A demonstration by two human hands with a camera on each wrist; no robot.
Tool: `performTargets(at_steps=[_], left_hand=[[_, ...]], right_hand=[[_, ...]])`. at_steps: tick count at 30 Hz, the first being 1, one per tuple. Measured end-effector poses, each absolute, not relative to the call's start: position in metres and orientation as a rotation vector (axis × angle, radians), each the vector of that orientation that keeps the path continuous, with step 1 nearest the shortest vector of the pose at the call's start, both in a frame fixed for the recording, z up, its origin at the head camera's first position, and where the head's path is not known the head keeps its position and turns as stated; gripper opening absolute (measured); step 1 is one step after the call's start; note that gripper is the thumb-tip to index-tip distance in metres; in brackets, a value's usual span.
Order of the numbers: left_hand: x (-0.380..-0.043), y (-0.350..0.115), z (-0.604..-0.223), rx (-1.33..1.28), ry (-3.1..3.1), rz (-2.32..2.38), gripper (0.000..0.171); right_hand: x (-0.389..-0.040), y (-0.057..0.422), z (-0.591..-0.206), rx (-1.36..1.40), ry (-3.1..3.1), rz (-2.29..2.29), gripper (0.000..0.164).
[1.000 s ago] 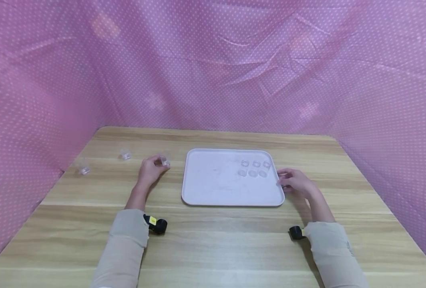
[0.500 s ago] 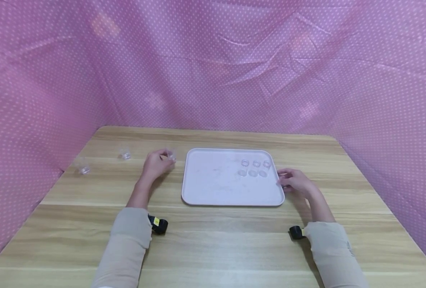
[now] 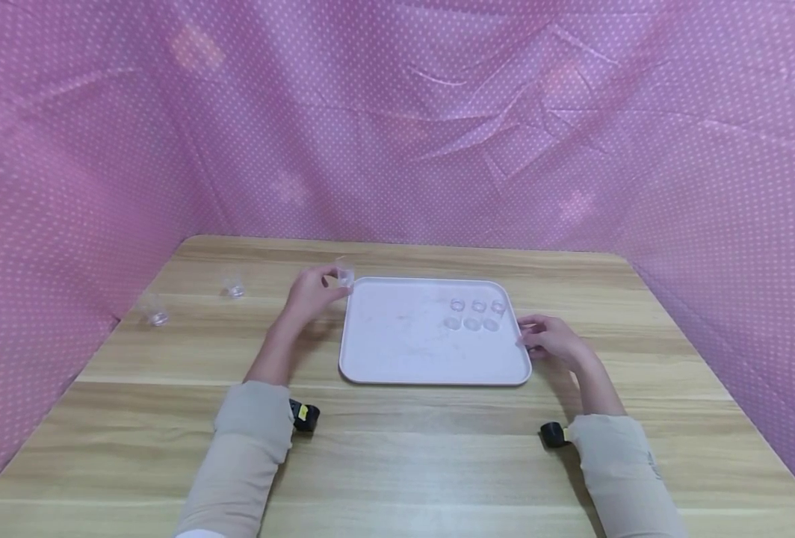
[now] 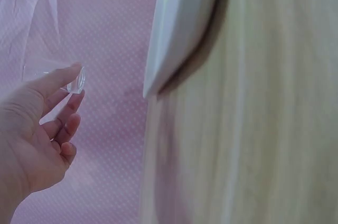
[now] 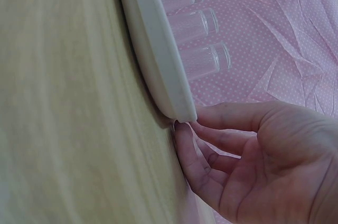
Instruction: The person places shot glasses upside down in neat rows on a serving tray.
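While the left hand (image 3: 311, 292) pinches a glass (image 3: 346, 277) near the far left corner of the tray (image 3: 397, 351), the right hand (image 3: 551, 338) grips its right rim, probably steadying it beneath the grouped glasses (image 3: 478, 306).

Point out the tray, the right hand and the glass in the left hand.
Tray (image 3: 404, 345): head view, bare surface.
Right hand (image 5: 274, 160): right wrist view, palm.
Held glass (image 3: 346, 276): head view, side wall.

Wood-grain table (image 3: 411, 463) carries a white tray (image 3: 397, 351) and two clear cups (image 3: 235, 290)
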State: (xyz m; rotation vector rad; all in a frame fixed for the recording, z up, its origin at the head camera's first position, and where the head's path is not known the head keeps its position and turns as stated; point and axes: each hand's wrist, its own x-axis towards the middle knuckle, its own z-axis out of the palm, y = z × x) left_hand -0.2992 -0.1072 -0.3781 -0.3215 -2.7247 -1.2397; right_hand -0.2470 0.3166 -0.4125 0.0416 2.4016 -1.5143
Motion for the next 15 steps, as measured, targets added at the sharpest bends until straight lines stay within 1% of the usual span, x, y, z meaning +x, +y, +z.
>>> performTargets(at_steps=[15], left_hand=[[-0.300, -0.069, -0.373, -0.422, -2.750, -1.228, 0.037]], right_hand=[[-0.247, 0.317, -0.411, 0.029, 2.409, -1.505, 0.049]])
